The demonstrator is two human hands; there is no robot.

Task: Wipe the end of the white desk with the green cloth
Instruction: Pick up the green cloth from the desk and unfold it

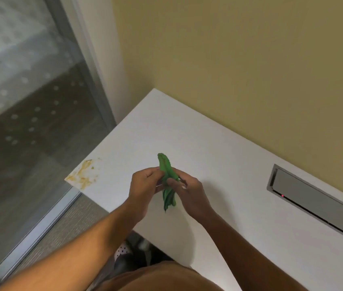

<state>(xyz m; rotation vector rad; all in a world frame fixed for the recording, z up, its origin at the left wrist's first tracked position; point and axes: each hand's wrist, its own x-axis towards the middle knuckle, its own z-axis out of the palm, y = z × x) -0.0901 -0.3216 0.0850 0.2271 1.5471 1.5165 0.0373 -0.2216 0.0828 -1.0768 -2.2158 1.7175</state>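
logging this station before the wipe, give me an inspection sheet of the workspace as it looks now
surface: white desk, yellow-brown stain at its near left corner
job's things: green cloth, bunched, held above the desk
clutter: nothing seen
grippers: left hand and right hand both pinch the cloth
cables: nothing seen; grey cable hatch set in the desk, small red light
surroundings: yellow wall, glass panel left, carpet below

hands (167, 186) gripping green cloth (168, 175), stained white desk (218, 148)
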